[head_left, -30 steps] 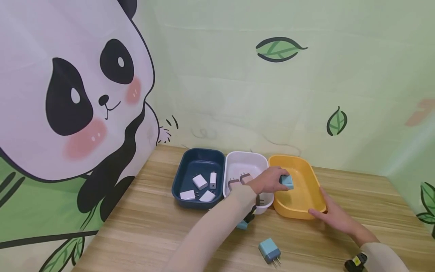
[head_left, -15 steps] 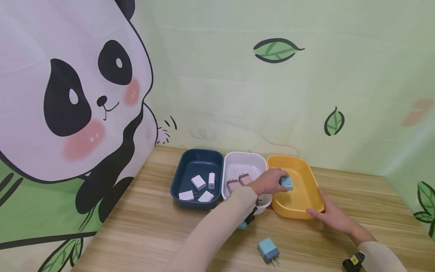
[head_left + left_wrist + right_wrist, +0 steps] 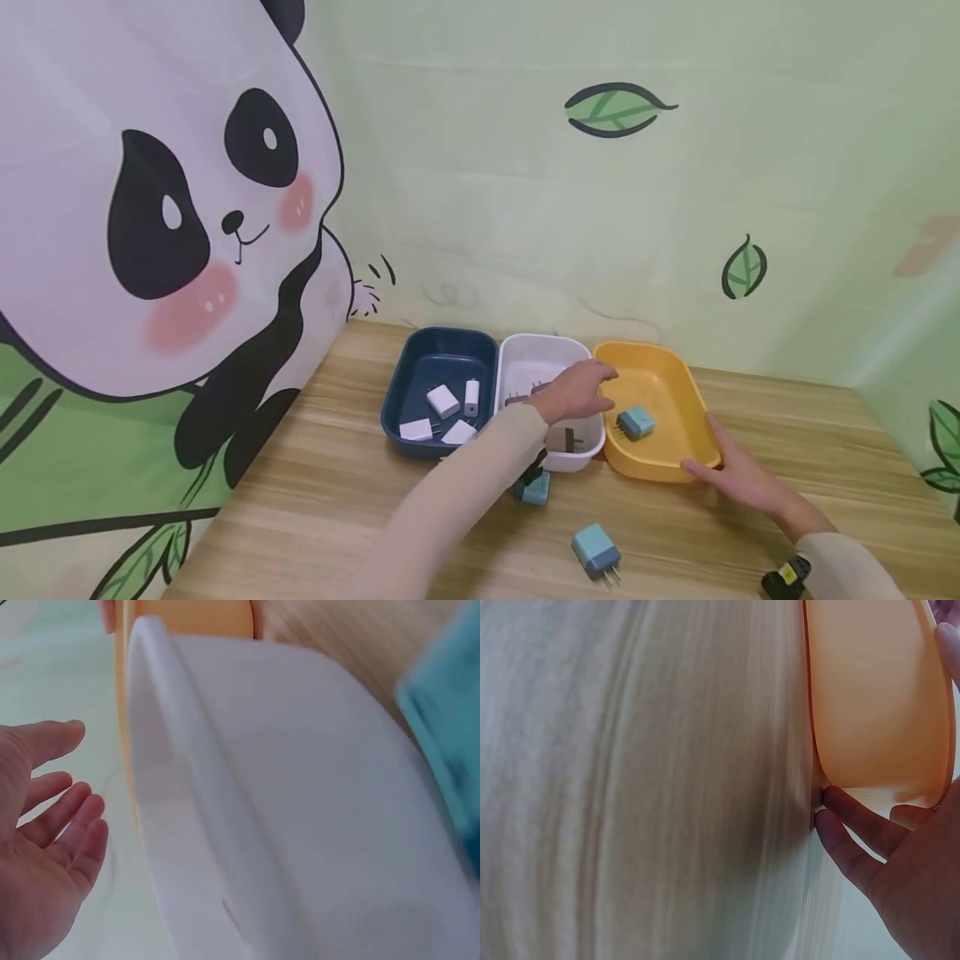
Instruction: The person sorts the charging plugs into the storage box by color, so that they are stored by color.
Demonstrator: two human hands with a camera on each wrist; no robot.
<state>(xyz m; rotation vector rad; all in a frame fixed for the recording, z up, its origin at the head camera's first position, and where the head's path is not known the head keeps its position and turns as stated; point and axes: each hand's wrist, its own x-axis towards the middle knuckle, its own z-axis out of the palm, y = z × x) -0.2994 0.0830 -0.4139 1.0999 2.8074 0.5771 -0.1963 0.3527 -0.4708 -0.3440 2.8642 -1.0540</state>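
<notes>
In the head view my left hand (image 3: 573,393) is over the white bin (image 3: 551,346), fingers apart and holding nothing. The left wrist view shows this hand (image 3: 52,817) beyond the bin's rim, thumb and fingers spread. A blue plug-in charger (image 3: 636,422) lies in the yellow bin (image 3: 652,354), near its left wall. My right hand (image 3: 738,475) holds the yellow bin at its front right corner, thumb on the front side and fingers along the right wall. In the right wrist view those fingers (image 3: 862,825) touch the bin's outside low down.
Two more blue chargers, a nearer one (image 3: 596,550) and one partly behind the left forearm (image 3: 535,487), lie on the wooden table (image 3: 300,500). Several white chargers (image 3: 442,402) lie in the dark blue bin (image 3: 442,335). Brownish chargers (image 3: 558,439) sit in the white bin, partly covered.
The left hand has let go of the blue charger, which now lies in the yellow bin, and has drawn back a little leftward. The right hand has stayed at the bin's corner.
</notes>
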